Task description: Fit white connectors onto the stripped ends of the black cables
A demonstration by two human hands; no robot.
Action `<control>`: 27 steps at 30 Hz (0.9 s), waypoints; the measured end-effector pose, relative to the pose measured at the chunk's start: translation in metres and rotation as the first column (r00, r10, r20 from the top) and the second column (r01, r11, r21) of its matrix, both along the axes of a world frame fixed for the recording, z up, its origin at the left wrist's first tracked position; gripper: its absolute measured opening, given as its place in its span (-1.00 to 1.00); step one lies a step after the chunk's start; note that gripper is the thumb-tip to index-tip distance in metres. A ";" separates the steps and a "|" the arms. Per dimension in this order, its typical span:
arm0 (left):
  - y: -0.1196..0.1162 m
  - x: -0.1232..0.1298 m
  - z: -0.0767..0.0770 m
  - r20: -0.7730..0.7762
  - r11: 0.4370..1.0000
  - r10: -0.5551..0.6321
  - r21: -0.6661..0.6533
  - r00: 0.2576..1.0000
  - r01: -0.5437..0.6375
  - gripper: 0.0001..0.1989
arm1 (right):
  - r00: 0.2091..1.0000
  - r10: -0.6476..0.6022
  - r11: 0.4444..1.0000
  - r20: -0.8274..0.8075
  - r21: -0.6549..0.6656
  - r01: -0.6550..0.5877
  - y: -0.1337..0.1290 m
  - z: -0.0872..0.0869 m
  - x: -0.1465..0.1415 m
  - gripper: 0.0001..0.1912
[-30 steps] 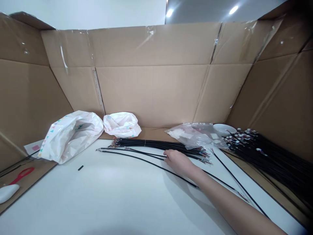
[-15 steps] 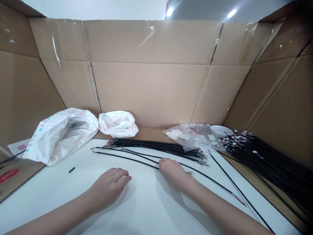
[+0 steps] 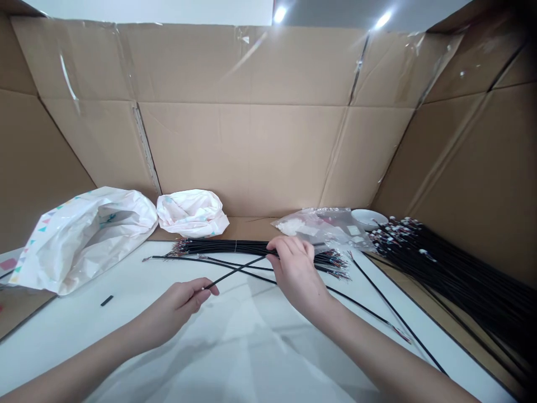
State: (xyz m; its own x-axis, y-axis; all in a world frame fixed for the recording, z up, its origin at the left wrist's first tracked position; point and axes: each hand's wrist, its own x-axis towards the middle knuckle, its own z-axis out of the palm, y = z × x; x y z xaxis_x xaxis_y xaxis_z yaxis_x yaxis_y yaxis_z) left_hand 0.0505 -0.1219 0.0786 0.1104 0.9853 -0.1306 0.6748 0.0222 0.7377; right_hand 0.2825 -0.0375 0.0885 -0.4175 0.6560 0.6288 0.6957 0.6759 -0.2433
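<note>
Head view: at centre, the left hand (image 3: 174,309) pinches a black cable (image 3: 237,268) and the right hand (image 3: 296,274) closes on it; a hard tug could snag the bundled cables (image 3: 247,247) just behind, tangling their wire ends

Thin black cable (image 3: 235,272), straight, held aloft, slanting up rightward

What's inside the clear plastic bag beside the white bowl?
The clear plastic bag holds a white wad and small white labels; creases and glare hide anything else inside.
</note>
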 end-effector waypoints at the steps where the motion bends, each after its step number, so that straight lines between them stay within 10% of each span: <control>1: -0.004 0.004 0.004 0.156 0.991 0.042 -0.129 0.987 -0.022 -0.63 | 0.996 -0.012 0.999 -0.089 0.041 0.016 0.002 -0.003 -0.001 -0.88; 5: -0.017 0.025 0.009 0.535 0.939 0.251 -0.338 0.806 -0.068 -0.63 | 0.952 0.028 0.948 -0.306 -0.293 -0.122 0.004 -0.001 -0.001 -0.88; 8: -0.026 0.048 0.006 0.636 0.941 0.238 -0.337 0.734 -0.013 -0.56 | 0.811 0.044 0.555 -0.584 -0.661 -0.506 -0.003 0.007 -0.002 -0.73; 10: -0.033 0.065 0.003 0.630 0.933 0.148 -0.344 0.762 0.103 -0.49 | 0.673 0.009 0.265 -0.739 -0.647 -0.715 -0.009 0.010 -0.003 -0.66; 12: -0.040 0.080 -0.002 0.612 0.922 0.009 -0.312 0.791 0.231 -0.45 | 0.608 0.004 0.142 -0.794 -0.602 -0.786 -0.014 0.010 -0.005 -0.65; 16: -0.040 0.100 -0.026 0.604 0.893 -0.186 -0.226 0.775 0.390 -0.43 | 0.627 0.014 0.091 -0.779 -0.624 -0.776 -0.017 0.006 -0.008 -0.63; 20: -0.031 0.113 -0.060 0.749 0.923 -0.075 -0.199 0.659 0.331 -0.43 | 0.562 -0.142 0.071 -0.815 -0.574 -0.816 -0.018 0.006 -0.009 -0.60; 23: -0.026 0.114 -0.062 0.768 0.923 0.073 -0.294 0.636 0.250 -0.47 | 0.526 -0.266 0.142 -0.808 -0.572 -0.808 -0.016 0.006 -0.012 -0.70; 27: -0.010 0.081 -0.029 0.424 0.973 0.036 -0.221 0.905 0.065 -0.57 | 0.426 -0.378 0.402 -0.822 -0.561 -0.724 0.006 0.003 -0.009 -0.68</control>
